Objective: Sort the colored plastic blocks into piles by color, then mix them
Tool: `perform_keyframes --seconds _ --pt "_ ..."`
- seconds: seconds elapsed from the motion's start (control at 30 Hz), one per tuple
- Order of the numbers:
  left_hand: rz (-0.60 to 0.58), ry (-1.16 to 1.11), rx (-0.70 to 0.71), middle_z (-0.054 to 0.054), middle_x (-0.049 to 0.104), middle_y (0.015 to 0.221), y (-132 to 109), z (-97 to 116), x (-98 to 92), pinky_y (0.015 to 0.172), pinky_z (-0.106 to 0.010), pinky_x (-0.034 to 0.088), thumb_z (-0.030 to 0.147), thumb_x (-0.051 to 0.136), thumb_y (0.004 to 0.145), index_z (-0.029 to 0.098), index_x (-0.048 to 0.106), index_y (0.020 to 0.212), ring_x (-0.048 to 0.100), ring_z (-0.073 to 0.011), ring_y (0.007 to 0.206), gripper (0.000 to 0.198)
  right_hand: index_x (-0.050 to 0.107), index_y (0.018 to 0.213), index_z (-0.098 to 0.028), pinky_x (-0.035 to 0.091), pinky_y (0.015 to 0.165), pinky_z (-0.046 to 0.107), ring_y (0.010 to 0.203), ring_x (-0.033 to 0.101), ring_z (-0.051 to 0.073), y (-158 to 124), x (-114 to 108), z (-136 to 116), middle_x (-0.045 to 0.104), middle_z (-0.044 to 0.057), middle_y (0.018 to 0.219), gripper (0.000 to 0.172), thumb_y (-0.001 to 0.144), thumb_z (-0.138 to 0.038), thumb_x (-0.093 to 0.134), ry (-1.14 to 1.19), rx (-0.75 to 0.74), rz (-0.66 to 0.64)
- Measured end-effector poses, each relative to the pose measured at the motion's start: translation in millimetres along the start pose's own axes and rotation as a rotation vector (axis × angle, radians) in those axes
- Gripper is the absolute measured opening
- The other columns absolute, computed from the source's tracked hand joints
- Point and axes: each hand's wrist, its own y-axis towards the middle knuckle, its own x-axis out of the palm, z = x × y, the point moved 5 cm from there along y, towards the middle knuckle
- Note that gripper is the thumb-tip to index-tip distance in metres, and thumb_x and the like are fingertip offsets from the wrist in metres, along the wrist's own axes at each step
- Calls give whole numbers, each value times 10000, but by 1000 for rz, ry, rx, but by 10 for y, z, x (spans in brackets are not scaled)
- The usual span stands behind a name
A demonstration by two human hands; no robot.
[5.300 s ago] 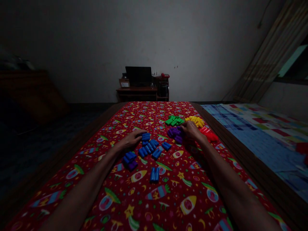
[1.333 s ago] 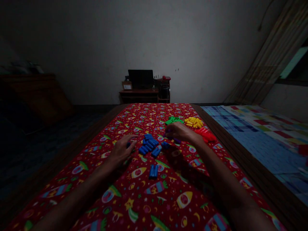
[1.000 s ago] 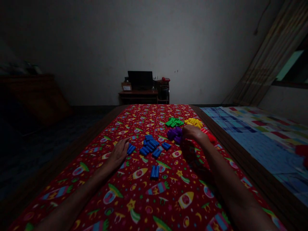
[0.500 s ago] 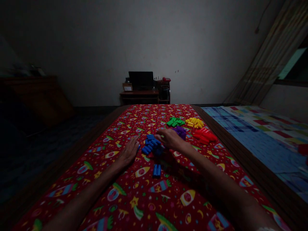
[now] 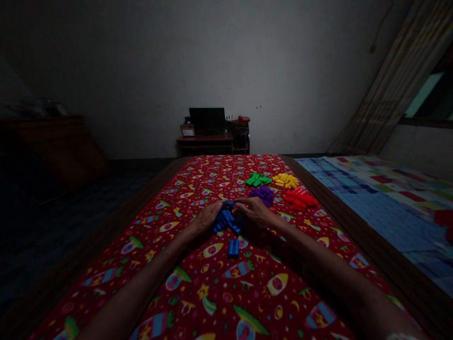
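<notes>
A heap of small blue cylinder-like pieces [image 5: 225,221] lies on the red patterned cloth, between my two hands. My left hand [image 5: 208,218] rests along the heap's left and far side, fingers stretched out against the pieces. On the right side is my right hand [image 5: 256,211], with thumb and fingers apart and their tips at the heap's far right edge. One blue piece [image 5: 229,204] shows between the fingertips of both hands; whether either hand grips it is unclear. Closer to me, a pair of blue pieces [image 5: 233,248] lies side by side, apart from the heap.
Beyond my right hand lie a purple heap [image 5: 262,194], a green heap [image 5: 258,179], a yellow heap [image 5: 285,180] and a red heap [image 5: 300,199]. The red cloth [image 5: 212,302] covers a long surface with brown borders. A desk with a monitor [image 5: 207,120] stands against the far wall.
My left hand has moved right and slightly away from me, up against the blue heap. My right hand has shifted a little right and lower, and the heap looks more drawn together.
</notes>
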Motion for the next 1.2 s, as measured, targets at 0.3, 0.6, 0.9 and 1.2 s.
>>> perform_keyframes --seconds 0.3,0.6,0.9,1.2 --pt "-49 161 44 -119 583 1344 310 151 162 1109 -403 356 506 269 906 147 630 1205 506 -233 1271 590 448 1405 -156 411 1015 463 1282 449 297 -618 189 111 454 212 1404 618 874 -437 594 -234 -68 -83" --pt "-189 254 277 -85 588 1324 -186 374 252 1102 -422 376 519 384 924 243 669 1176 512 -252 1251 470 635 1139 -172 449 950 373 1114 552 226 -751 90 -99 566 145 1257 312 941 -374 504 -174 -221 -201" --pt "-185 359 324 -63 540 1386 -499 531 341 1121 -446 354 428 424 946 272 620 1243 458 -242 1300 388 648 868 -157 406 729 289 821 519 183 -913 37 86 614 93 905 192 930 -193 470 -467 -21 7" --pt "8 197 98 -86 659 1237 -479 521 262 1035 -388 441 434 225 973 190 610 1249 598 -232 1151 533 629 997 -162 451 831 381 942 545 245 -1510 -617 407 608 152 1058 194 921 -233 465 -658 169 217"
